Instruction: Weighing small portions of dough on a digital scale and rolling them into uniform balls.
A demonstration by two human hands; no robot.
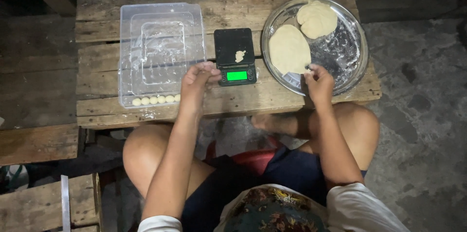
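Dough is seen in three forms around one small black digital scale (pixel 236 56), which sits at the middle of a low wooden pallet table (pixel 243 103). One small scrap of dough (pixel 240 56) lies on the scale's platform, above its lit green display.

Just right of the scale, one round metal tray (pixel 351 49), dusted with flour, holds two flattened pieces of dough: one oval piece (pixel 289 49) nearest the scale and one rounder piece (pixel 317 19) beyond it, their edges touching or overlapping. The right hand (pixel 318 83) is placed at the tray's near rim, its fingertips pinched at the lower edge of the oval piece; whether a bit of dough is actually gripped cannot be told.

Just left of the scale, one clear plastic container (pixel 160 52) is set flat on the table. Along its near wall a single row of small dough balls (pixel 155 100) is lined up; six can be counted, the last one half hidden by the wrist. The left hand (pixel 197 81) is held between the container and the scale, fingers curled in on themselves at the scale's near left corner; what is enclosed, if anything, cannot be told.

Two bare knees are seen below the table's near edge.
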